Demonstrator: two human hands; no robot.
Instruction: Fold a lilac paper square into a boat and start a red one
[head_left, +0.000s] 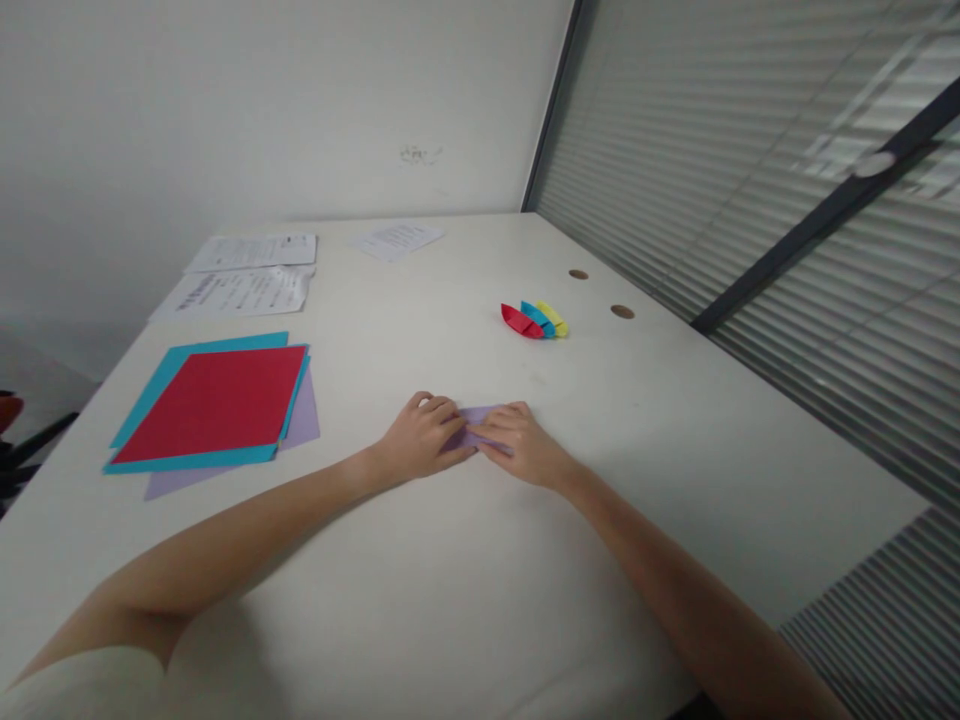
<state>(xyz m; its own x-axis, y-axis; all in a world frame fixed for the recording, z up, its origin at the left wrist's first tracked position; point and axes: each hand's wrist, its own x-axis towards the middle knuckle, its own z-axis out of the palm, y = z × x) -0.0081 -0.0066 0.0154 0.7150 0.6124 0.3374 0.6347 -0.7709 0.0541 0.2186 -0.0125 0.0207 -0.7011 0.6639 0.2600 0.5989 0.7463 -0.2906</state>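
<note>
Gripping the small purple paper (480, 412) now, at the near middle of the white table (420, 600), bent fingers of left hand (424, 435) and right hand (519, 443) closed on it! Looks partly folded, seemingly unfinished. Farther off, right, apparently done: red piece (520, 321), blue piece (538, 318), yellow piece (553, 317), bunched together. Lying flat at left, seemingly unfolded: red sheet (217, 405), blue sheets (171, 362), purple sheet (304, 415).

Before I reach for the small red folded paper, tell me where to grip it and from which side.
Pinch the red folded paper by its left pointed end, probably best coming from the left: that end juts out clear, while the blue folded paper crowds its right side.
</note>
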